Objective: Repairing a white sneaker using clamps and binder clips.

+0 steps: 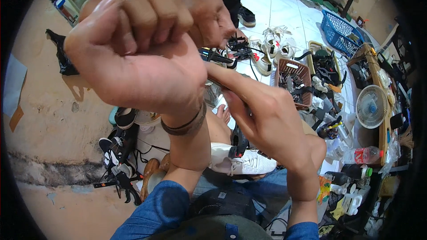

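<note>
Raised close in front of me, my left hand (138, 64) is closed in a fist, with a brown band around its wrist. Whatever those curled fingers may hold is hidden. My right hand (271, 118) is closed in a pinch just to the right of the left wrist. Something thin and dark seems to lie between its thumb and forefinger, too covered to name. Below both hands, a white lace-up shoe (255, 163) lies across my lap. A small black and red piece (235, 152) sits at its edge.
Another person's hand (207, 15) hangs close behind my left fist. Beyond are white shoes (275, 44), a brown basket of metal parts (292, 66) and a blue basket (340, 33). A white fan (372, 106) and bottles (362, 155) stand right; dark shoes (111, 146) lie left by the wall.
</note>
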Motion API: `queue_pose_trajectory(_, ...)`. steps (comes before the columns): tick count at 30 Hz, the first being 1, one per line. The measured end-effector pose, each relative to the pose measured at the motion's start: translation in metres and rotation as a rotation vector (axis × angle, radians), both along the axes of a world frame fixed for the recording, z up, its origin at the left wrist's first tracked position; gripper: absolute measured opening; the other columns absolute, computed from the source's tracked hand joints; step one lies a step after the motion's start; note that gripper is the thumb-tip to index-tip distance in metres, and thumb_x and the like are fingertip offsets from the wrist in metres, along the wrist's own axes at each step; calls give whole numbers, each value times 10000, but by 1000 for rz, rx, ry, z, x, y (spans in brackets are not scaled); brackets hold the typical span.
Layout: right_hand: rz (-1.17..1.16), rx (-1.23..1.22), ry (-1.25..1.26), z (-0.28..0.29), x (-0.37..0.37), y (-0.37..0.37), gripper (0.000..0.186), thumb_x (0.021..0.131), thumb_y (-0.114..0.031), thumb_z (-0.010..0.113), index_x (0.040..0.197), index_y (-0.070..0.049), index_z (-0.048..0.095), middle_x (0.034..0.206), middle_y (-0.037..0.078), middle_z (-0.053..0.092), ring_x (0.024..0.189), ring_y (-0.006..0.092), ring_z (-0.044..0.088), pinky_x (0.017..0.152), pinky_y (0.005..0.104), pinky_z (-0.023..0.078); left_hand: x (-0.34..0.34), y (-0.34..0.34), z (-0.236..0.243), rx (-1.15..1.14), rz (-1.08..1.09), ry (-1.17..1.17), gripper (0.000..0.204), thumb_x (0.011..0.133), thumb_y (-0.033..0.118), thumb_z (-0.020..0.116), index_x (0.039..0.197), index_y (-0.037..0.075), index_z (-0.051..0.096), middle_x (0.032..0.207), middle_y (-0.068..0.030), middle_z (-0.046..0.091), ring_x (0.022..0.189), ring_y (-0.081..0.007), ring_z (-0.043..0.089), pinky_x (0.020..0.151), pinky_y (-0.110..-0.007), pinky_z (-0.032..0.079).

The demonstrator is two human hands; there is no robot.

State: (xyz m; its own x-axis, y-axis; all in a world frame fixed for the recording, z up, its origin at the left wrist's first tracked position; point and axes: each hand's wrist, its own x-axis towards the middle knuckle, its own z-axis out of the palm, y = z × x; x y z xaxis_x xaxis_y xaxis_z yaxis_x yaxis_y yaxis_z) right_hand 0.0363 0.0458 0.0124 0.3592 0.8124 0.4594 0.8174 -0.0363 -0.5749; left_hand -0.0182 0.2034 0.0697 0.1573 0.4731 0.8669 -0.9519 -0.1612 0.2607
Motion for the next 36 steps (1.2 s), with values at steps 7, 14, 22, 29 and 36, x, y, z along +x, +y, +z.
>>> queue_pose_trajectory(7, 47, -63, -46, -4, 8, -1, 446, 938, -74, 597, 1373, -172, 594, 840, 161, 682, 755, 353, 666, 664, 432, 529, 0, 8, -2, -29, -91, -31, 372, 912, 211, 433, 619, 180, 207, 582, 20, 203, 551, -125, 193, 495, -310, 176)
queue_pose_trajectory(14, 52, -113, -29, -5, 9, -4, 447, 905, -60, 608, 1338, -170, 611, 805, 160, 662, 721, 353, 650, 633, 451, 505, -1, 22, -2, 23, -130, 18, 359, 905, 207, 430, 623, 177, 210, 589, 16, 201, 561, -128, 204, 499, -314, 171)
queue_pose_trajectory(22, 75, -79, -18, -7, 8, 0, 415, 887, -82, 623, 1293, -168, 608, 779, 142, 645, 730, 342, 650, 616, 443, 500, -15, 28, 2, 79, -131, 92, 365, 895, 212, 452, 623, 176, 212, 602, 23, 188, 565, -128, 193, 519, -310, 172)
queue_pose_trajectory(29, 52, -23, -129, -11, 5, 10, 386, 886, -126, 620, 1265, -197, 610, 778, 105, 633, 714, 329, 645, 597, 431, 506, -17, 36, 3, 65, -60, 116, 381, 883, 205, 472, 616, 177, 202, 604, 24, 184, 559, -126, 195, 516, -307, 172)
queue_pose_trajectory(36, 75, -31, -219, -8, 3, 24, 380, 872, -97, 607, 1244, -175, 615, 785, 107, 627, 771, 338, 658, 637, 447, 516, -22, 35, 4, 72, -61, 156, 369, 871, 206, 448, 609, 184, 189, 586, 24, 178, 553, -127, 177, 510, -304, 161)
